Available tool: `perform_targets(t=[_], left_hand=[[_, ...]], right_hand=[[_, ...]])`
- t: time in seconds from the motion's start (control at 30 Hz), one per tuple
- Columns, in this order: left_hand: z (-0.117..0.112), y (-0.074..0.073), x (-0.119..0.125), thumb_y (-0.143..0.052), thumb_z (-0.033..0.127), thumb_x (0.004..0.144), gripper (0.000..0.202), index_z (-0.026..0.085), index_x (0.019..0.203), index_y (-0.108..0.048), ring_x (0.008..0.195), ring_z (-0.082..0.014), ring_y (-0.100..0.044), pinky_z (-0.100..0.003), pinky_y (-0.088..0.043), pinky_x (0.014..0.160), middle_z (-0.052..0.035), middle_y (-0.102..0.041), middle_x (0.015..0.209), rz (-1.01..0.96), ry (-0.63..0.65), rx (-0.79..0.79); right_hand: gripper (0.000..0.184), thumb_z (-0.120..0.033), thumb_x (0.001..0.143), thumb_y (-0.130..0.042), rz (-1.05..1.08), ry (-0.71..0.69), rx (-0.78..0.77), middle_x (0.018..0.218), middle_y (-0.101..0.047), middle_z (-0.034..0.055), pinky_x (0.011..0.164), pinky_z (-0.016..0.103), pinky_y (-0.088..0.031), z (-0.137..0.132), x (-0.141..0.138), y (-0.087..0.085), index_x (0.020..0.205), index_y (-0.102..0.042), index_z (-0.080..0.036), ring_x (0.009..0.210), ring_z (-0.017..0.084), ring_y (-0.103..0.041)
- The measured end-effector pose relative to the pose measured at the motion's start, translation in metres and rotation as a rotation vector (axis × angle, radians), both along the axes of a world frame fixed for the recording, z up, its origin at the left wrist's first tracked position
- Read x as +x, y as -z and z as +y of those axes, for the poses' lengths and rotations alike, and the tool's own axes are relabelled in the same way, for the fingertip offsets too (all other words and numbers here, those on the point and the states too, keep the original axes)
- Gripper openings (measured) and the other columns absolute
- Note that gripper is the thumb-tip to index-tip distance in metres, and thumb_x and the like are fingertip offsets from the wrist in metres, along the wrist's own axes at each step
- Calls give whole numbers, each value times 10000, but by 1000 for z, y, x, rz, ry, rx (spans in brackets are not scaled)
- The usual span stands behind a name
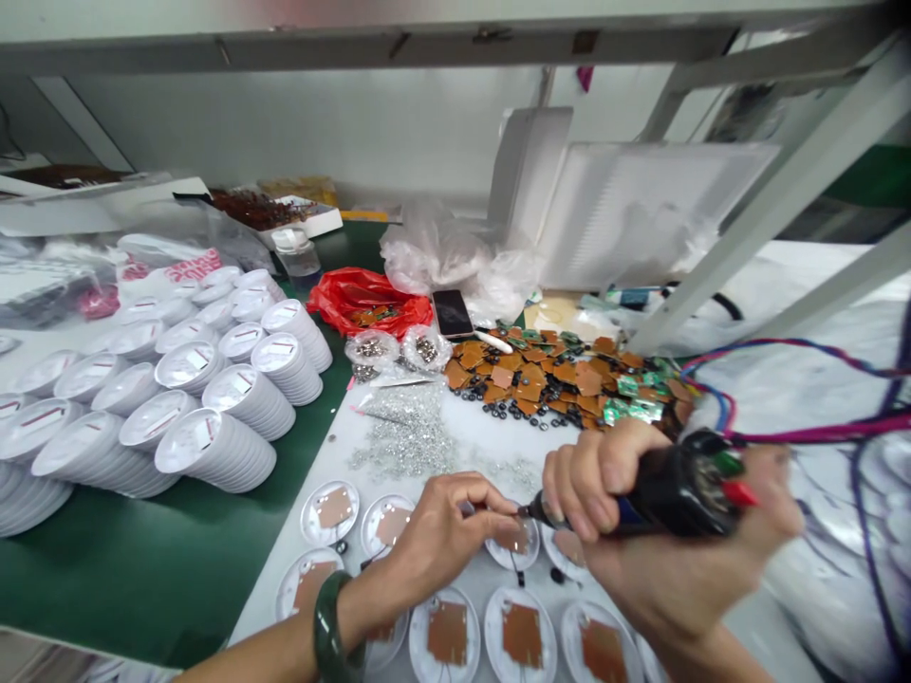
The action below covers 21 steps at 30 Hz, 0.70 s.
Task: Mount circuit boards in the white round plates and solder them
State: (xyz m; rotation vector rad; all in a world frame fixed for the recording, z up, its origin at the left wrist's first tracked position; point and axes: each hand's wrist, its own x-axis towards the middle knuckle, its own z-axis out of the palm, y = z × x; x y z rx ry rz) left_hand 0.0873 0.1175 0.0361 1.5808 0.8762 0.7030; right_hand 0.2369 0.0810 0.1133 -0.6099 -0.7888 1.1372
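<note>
My right hand (641,531) is wrapped round a black electric screwdriver (676,489) with red and blue wires trailing off to the right. Its tip points left at a white round disc with a brown board (513,543). My left hand (445,536) is pinched at that tip, its fingertips closed on something too small to make out. A dark green bangle (328,637) sits on my left wrist. More white discs with brown boards (448,634) lie in rows on the white mat (299,550) below my hands.
Stacks of white round housings (213,446) fill the green table at left. A pile of small silver screws (405,432) lies ahead, with brown and green circuit boards (562,375) beyond. A phone (453,313), red bag (366,299) and clear bags stand further back.
</note>
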Motion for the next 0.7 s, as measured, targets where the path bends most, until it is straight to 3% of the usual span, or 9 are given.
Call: perform_targets(t=[0.1,0.17,0.2,0.27,0.33,0.4,0.5,0.7], left_hand=[[-10,2,-8,-754,162,884,96,241,894,-808,854,-181,-722,-310,-476,813,6,-816,916,38,67,143],[-24,9,-17,-712,216,941,190,277,1115,-760,949,-195,-699,-358,-431,876,10,-801,1096,112,60,429],[-32,14,-21,-652,225,986,228,279,1199,-714,911,-182,-678,-361,-416,853,11,-786,1148,152,62,598],[-50,25,-27,-541,186,1040,194,251,1087,-718,780,-151,-613,-340,-385,746,43,-798,1052,170,27,897],[-65,36,-29,-582,207,1029,151,223,968,-720,655,-142,-501,-341,-319,640,67,-797,960,205,-20,1137],[-74,44,-28,-572,209,1036,181,204,932,-721,641,-146,-451,-348,-280,606,60,-786,937,254,-1,1226],[-78,49,-25,-543,200,1047,233,184,888,-713,659,-147,-430,-348,-264,607,41,-767,971,282,36,1232],[-79,52,-26,-597,193,1019,172,186,879,-695,660,-147,-414,-345,-241,626,25,-740,922,318,49,1276]], right_hand=[[656,-770,869,-466,-4,-16,-14,442,-488,-6,403,291,-395,-6,2,-4,614,-680,-205,386,152,-481],[641,-759,864,-485,-3,-32,-42,442,-491,-3,409,287,-391,-13,4,-4,614,-683,-204,386,148,-474],[638,-756,863,-491,-2,-48,-63,440,-494,0,418,287,-395,-17,4,-3,614,-687,-203,387,146,-474],[638,-750,870,-490,3,-108,-109,440,-506,8,431,287,-398,-26,5,4,619,-698,-202,389,145,-473],[639,-748,882,-481,14,-175,-148,455,-521,12,434,276,-385,-34,3,17,638,-707,-202,402,139,-466],[633,-743,896,-472,23,-236,-179,486,-534,10,436,262,-372,-41,0,34,676,-714,-201,422,130,-456],[650,-756,906,-442,1,-303,-215,521,-548,9,450,261,-383,-46,-5,55,721,-709,-194,438,129,-467],[660,-742,925,-410,-72,-244,-205,455,-518,-7,386,246,-292,-45,-13,65,677,-671,-189,373,118,-406]])
